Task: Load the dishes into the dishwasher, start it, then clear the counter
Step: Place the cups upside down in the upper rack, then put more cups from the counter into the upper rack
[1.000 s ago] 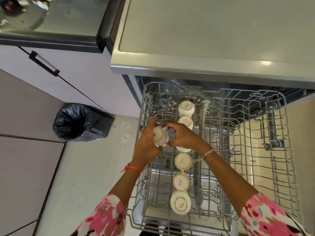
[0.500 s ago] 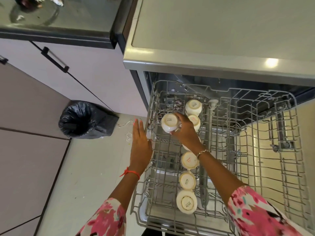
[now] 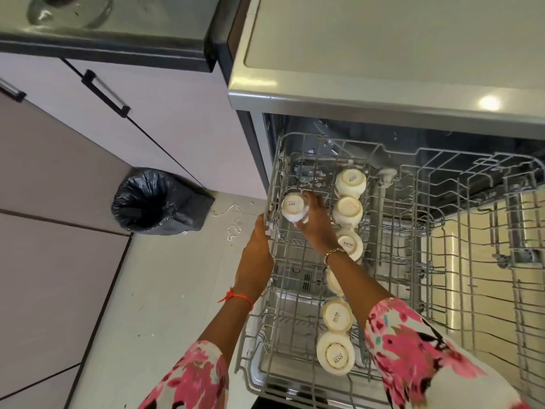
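The dishwasher's upper wire rack (image 3: 442, 261) is pulled out in front of me. Several cream cups stand upside down in a row down its left half, from a far cup (image 3: 350, 183) to a near cup (image 3: 335, 353). My right hand (image 3: 317, 224) grips another upside-down cream cup (image 3: 293, 205) at the rack's far left corner, apart from the row. My left hand (image 3: 257, 252) rests on the rack's left rim with fingers curled over the wire.
The dishwasher top (image 3: 383, 54) juts out above the rack. A black bin bag (image 3: 153, 202) sits on the floor at left, below cabinet doors with a black handle (image 3: 106, 94). Small scraps lie on the tiles (image 3: 233, 228) beside the rack.
My right hand has carried the cup leftward and farther, to the rack's far left corner. My left hand let go of the cup and moved onto the rack's left rim.
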Tool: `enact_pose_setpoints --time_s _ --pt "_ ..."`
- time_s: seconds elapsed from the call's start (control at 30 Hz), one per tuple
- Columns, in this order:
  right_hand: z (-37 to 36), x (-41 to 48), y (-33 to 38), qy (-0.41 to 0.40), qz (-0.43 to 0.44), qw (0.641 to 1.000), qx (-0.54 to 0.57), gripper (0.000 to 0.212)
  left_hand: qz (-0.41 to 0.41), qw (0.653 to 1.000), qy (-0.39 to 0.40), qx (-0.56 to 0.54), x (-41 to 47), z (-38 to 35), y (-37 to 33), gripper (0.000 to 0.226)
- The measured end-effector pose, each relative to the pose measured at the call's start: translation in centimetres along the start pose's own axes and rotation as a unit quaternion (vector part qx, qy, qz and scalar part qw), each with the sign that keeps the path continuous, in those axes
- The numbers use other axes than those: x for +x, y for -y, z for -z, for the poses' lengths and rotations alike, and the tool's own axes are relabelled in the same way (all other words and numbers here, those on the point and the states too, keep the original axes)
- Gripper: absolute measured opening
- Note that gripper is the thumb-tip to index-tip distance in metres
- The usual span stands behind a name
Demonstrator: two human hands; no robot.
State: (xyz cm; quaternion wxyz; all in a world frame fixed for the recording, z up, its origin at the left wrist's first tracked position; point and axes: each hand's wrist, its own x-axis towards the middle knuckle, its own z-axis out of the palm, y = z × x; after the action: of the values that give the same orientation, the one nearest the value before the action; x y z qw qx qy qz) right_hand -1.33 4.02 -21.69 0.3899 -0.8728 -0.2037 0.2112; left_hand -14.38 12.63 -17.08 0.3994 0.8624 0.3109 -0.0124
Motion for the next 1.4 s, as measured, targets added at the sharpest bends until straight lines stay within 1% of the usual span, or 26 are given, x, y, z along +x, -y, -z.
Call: enact_pose_setpoints --time_s 0.1,0.17,0.3,0.4,0.5,0.6,0.77,0.83,0.97,1.07,1.2,1.3,1.4 --pt "0.4 -0.3 0.4 0.028 -0.002 1.0 0.005 0.087 -0.006 1.0 0.009 0.012 0.0 0.1 0.0 0.08" --pt "0.8 -0.8 0.8 0.033 -0.004 0.999 -0.002 0.093 -0.008 0.999 0.028 0.037 0.1 0.5 -0.1 0.081" --pt "2.4 -2.6 2.2 0.049 0.01 0.998 -0.042 0.094 -0.025 0.994 0.062 0.09 -0.3 1.8 -0.7 0.069" --pt "3.6 -4.7 3.6 0.066 0.03 0.993 -0.098 0.086 -0.071 0.977 0.071 0.189 -1.8 3.7 -0.7 0.066" --pt "4.9 -7.1 5.8 0.082 0.037 0.986 -0.137 0.072 -0.082 0.965 0.072 0.24 -4.6 6.2 -0.6 0.063" --pt "5.8 -9.7 9.0 0.08 0.057 0.985 -0.145 0.061 -0.08 0.958 0.043 0.271 -7.3 9.4 -0.3 0.064" --pt "5.2 -12.7 15.0 0.084 0.088 0.977 -0.173 0.058 -0.074 0.96 0.009 0.271 -10.3 15.7 1.3 0.065" --pt "4.2 -13.2 17.5 0.094 0.094 0.974 -0.184 0.059 -0.07 0.96 0.002 0.271 -10.9 18.3 2.5 0.065" --pt "0.3 -13.8 23.0 0.081 0.113 0.969 -0.205 0.057 -0.091 0.963 -0.024 0.252 -11.0 24.5 6.5 0.063" --pt "-3.0 -13.7 26.7 0.072 0.109 0.968 -0.215 0.056 -0.104 0.962 -0.026 0.25 -10.2 29.3 9.8 0.061" --pt "-6.7 -12.9 31.2 0.06 0.122 0.957 -0.255 0.055 -0.12 0.959 -0.041 0.254 -9.1 35.4 12.9 0.062" --pt "-8.7 -12.5 34.2 0.05 0.133 0.959 -0.246 0.056 -0.129 0.961 -0.067 0.234 -7.6 39.0 14.3 0.061" --pt "-9.2 -10.9 36.5 0.036 0.134 0.96 -0.244 0.058 -0.137 0.963 -0.074 0.218 -5.4 41.4 14.4 0.062"
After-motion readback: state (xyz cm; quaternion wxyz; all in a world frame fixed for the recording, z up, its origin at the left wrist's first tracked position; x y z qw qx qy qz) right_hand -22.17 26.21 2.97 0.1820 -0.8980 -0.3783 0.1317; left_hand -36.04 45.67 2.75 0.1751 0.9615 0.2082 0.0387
